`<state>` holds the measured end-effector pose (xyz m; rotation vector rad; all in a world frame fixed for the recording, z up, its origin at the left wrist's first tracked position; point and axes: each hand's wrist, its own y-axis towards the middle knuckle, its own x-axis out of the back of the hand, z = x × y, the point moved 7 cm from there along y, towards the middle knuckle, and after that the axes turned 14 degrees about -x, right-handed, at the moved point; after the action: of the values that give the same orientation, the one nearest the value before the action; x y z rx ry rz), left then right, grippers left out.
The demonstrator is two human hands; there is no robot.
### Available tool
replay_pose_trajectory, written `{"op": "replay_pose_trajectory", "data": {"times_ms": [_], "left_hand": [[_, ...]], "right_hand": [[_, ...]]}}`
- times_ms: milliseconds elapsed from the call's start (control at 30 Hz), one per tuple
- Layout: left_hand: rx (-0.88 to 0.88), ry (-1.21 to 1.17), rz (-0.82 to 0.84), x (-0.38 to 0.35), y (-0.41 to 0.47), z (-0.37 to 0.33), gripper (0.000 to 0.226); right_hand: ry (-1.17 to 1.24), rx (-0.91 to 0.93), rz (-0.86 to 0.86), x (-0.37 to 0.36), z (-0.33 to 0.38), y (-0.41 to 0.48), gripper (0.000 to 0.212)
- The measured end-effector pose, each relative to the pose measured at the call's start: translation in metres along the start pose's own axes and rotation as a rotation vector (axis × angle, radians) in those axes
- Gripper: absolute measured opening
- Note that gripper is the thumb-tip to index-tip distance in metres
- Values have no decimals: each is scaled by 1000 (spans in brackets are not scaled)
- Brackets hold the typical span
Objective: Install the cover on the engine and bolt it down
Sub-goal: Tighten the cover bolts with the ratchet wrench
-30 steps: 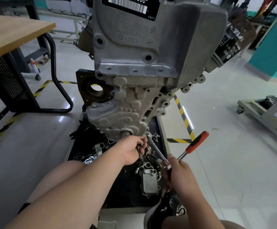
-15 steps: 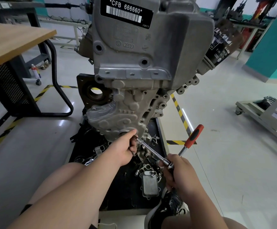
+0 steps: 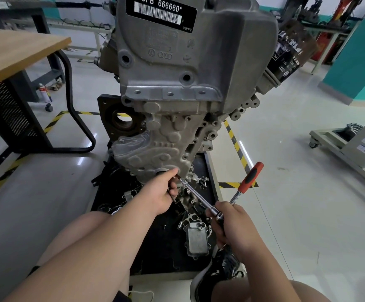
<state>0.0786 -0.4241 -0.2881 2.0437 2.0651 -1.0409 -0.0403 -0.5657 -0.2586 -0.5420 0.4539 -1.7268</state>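
Black sticker [image 3: 162, 13] high on the engine [image 3: 210, 62] reads "CFB 666660*" above a barcode, with "VWPT" in its corner; below it a VW badge and four rings are cast into the grey metal. The black oil filter [image 3: 290, 55] on the engine's right side carries white writing, too tilted to read, and the rings again. The cover [image 3: 151, 149] sits against the lower front of the engine, above a black tray [image 3: 205, 168] strewn with loose metal parts, among them a finned block [image 3: 198, 240]. The left hand [image 3: 162, 192] pinches the tip of a thin steel bar [image 3: 196, 196] at the cover's bottom edge, hiding the bolt there. The right hand [image 3: 236, 225] is clamped round the head of a wrench [image 3: 250, 177] with a red and black handle, where the bar joins it. A wooden table [image 3: 14, 53] stands to the left with a spray can [image 3: 44, 92] beneath it, and yellow and black tape [image 3: 236, 144] crosses the floor.
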Motion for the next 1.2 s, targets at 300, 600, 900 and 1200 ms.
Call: {"op": "replay_pose_trajectory", "data": {"times_ms": [300,600,900,1200], "left_hand": [[2,-7,-19,4,4,2,16],[-91,178,-22,11,8,1,13],[-158,143,58,4,6,-12,7],[-211,69,83,-21,8,-3,15]], "right_hand": [[-65,-1,-29,1,1,-3,36],[-183,43,-72,2,3,-5,30],[457,-243,218,-25,-22,3,32],[854,-352,269,-45,-34,3,35]]}}
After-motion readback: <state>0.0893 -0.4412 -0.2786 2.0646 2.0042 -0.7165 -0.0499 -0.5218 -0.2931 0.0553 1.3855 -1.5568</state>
